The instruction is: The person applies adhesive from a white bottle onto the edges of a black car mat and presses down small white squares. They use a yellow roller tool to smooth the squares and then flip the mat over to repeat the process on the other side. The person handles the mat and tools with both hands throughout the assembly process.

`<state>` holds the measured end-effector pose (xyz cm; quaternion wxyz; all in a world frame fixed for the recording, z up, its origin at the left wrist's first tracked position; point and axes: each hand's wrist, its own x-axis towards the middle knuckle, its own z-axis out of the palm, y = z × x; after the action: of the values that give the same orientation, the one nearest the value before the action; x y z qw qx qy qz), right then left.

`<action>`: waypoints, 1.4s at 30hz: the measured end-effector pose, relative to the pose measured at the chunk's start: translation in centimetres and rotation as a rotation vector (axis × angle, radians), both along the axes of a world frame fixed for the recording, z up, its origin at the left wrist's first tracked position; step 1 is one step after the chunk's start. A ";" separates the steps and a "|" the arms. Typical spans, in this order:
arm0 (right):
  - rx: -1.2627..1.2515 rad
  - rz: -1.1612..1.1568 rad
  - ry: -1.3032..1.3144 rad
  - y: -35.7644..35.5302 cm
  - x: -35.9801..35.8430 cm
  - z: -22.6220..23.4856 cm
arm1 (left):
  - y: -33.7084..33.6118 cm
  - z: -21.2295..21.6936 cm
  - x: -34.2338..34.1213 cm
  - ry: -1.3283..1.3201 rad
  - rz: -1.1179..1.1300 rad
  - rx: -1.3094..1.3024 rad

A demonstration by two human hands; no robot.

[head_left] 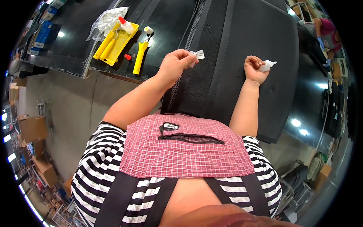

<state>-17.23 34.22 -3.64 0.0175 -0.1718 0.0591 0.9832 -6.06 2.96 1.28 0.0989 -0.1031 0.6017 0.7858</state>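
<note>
The left hand pinches a small white paper tag above the large black fabric panel on the table; the right hand is closed around a small white glue bottle; no glue looks applied yet; farther left lie a yellow plastic tray and a yellow-handled roller.

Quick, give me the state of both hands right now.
Left hand: closed, pinching a small white tag between its fingertips.
Right hand: closed around a small white squeeze bottle.
</note>
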 end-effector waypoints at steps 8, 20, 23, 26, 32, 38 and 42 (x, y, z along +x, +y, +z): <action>0.017 -0.001 -0.102 -0.6 1.5 1.5 | 1.7 0.8 -0.4 -0.119 -0.020 0.147; 1.280 0.646 0.307 -9.6 7.1 5.4 | 3.1 -0.8 -0.9 -0.055 -0.039 0.182; 1.451 0.603 0.373 -10.2 5.4 5.6 | 2.4 -1.9 -1.1 -0.094 -0.038 0.126; 2.089 0.506 0.457 -9.6 1.2 3.8 | 1.4 -3.3 -1.5 -0.020 -0.059 -0.099; 2.580 0.264 0.762 -11.9 -4.7 1.3 | 1.1 -2.5 -4.0 0.657 -0.230 -0.879; 2.634 0.233 0.688 -13.5 -7.2 0.9 | 1.4 -4.6 -8.1 0.997 -0.219 -1.182; 2.647 0.121 0.722 -13.8 -8.2 0.4 | 1.6 -5.0 -9.3 0.901 -0.235 -1.229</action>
<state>-25.42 20.43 -3.22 0.1080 0.2337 -0.9205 0.2939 -15.35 4.60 -3.77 -0.1478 0.2550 0.9193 0.2608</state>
